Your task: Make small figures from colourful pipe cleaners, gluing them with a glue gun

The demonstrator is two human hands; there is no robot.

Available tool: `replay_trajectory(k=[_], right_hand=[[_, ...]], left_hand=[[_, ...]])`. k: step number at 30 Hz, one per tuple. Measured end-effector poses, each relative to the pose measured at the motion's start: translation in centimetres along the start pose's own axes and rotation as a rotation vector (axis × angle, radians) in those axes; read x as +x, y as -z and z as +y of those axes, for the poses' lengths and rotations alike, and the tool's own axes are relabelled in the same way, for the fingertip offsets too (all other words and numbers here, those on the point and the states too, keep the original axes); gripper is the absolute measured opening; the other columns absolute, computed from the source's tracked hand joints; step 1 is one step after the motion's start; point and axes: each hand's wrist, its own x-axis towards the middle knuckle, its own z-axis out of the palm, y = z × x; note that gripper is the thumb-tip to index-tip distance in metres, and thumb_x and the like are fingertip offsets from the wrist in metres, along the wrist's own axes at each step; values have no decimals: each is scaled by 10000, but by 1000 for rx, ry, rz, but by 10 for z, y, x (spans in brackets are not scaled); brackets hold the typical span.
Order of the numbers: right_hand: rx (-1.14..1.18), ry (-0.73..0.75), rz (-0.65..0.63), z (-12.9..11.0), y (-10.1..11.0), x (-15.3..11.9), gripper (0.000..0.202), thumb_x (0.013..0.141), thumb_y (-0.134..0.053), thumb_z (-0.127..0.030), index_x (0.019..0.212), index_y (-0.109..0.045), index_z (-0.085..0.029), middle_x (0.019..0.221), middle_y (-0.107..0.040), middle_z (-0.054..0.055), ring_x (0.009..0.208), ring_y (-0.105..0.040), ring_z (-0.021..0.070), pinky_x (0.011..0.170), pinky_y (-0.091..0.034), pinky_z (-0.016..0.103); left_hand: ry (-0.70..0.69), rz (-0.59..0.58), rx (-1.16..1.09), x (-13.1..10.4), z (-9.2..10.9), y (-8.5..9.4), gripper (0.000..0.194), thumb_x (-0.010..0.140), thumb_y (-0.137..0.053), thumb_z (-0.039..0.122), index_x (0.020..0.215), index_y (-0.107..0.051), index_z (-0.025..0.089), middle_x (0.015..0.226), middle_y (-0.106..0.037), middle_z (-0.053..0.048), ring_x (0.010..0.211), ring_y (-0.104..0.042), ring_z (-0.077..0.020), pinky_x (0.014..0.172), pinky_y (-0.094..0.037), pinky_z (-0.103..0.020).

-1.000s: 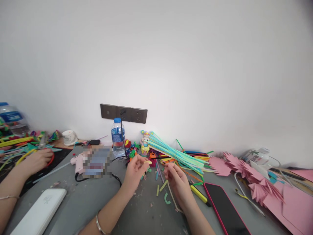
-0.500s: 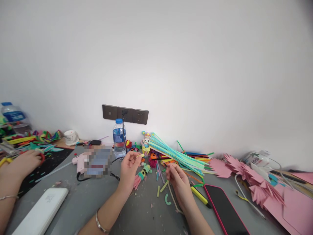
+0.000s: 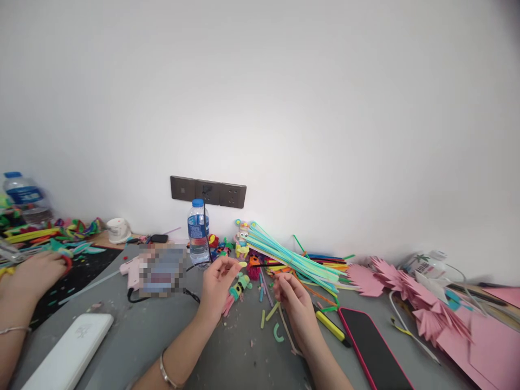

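Note:
My left hand (image 3: 219, 281) pinches a small pale yellow piece (image 3: 242, 264) between thumb and forefinger; its material is too small to tell. Facing it across a short gap, my right hand (image 3: 296, 298) has thumb and fingertips pressed together, and what they hold I cannot make out. Beneath and between the hands lies a small green and pink pipe-cleaner figure (image 3: 239, 290). Short cut pieces of pipe cleaner, including a curved green one (image 3: 278, 332), are strewn on the grey table. Behind them stands a little figurine (image 3: 242, 239).
Blue pipe cleaners (image 3: 292, 254) lie against the wall. To the right are a yellow cutter (image 3: 331, 327), a phone (image 3: 374, 352) and pink folded paper (image 3: 439, 319). Leftward are a water bottle (image 3: 198, 233), a pink glue gun (image 3: 132, 271), a white power bank (image 3: 71, 352) and another person's hand (image 3: 32, 279) with scissors.
My left hand has shifted slightly right with the yellow piece, closer to my right hand. My right hand has moved slightly left.

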Motion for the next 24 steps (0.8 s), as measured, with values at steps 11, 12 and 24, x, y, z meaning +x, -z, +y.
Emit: replay_trajectory(k=[11,12,24], right_hand=[[-174,82,-71,1,0,0,395,746,-668,-569,829,-633,-184,678,-582,17,588,-504,161,557,-397,261],[-248,115,-76,1,2,1,383,758,-655,-561,832,-633,-185,695,-595,28,607,-521,174,559,-401,266],[-922,313,-398,-14,38,12,171,821,-501,-183,838,-669,-207,837,-668,56,698,-589,198,654,-456,301]], left_hand=[[-2,-132,125,2,-9,2,197,787,-665,353,740,-671,162,711,-635,-16,670,-556,-134,640,-430,-220],[4,-164,137,1,-8,1,200,791,-662,356,743,-667,162,717,-635,-17,664,-552,-132,634,-429,-220],[-52,-701,575,-17,0,-11,66,808,-574,234,825,-632,207,760,-642,17,628,-535,-114,575,-364,-203]])
